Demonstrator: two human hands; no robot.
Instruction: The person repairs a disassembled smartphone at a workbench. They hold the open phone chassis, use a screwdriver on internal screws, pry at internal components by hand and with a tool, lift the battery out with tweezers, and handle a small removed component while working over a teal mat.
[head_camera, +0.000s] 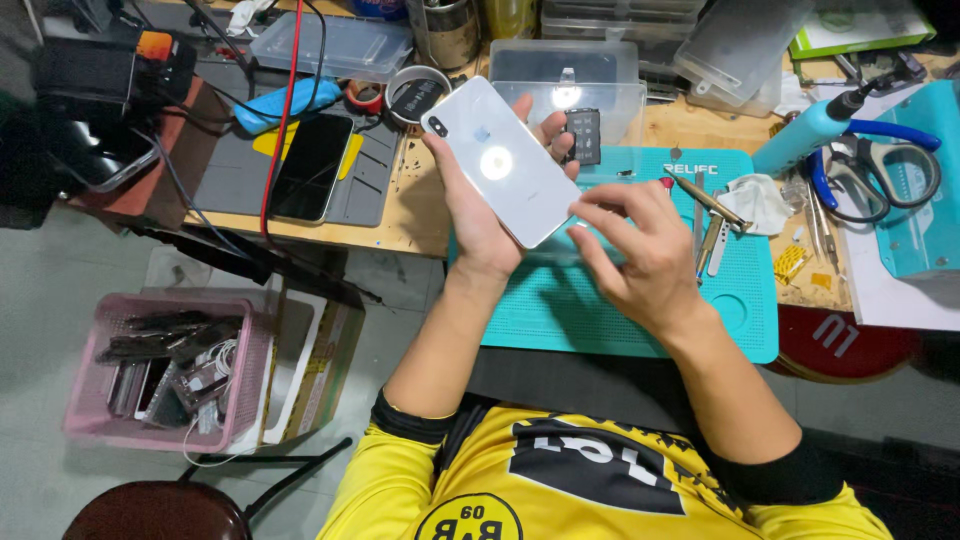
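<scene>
a dark phone (310, 165) is lying screen-up on the grey mat (225, 170) at the left. a white phone (500, 160) is being gripped back-up by the left hand (478, 215) above the teal mat (600, 310), while the right hand (640, 250) is being held half-curled, empty, just beside its lower edge.

Teal perforated rubber work mat (745, 300) centre; black-screened phone (311, 166) upper left; pink plastic basket (85, 400) lower left; blue-handled scissors (880, 170) upper right.

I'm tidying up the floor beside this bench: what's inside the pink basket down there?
The pink basket holds a jumble of dark flat parts and thin white cables. What lies beneath that top layer is covered, so it cannot be seen.
</scene>
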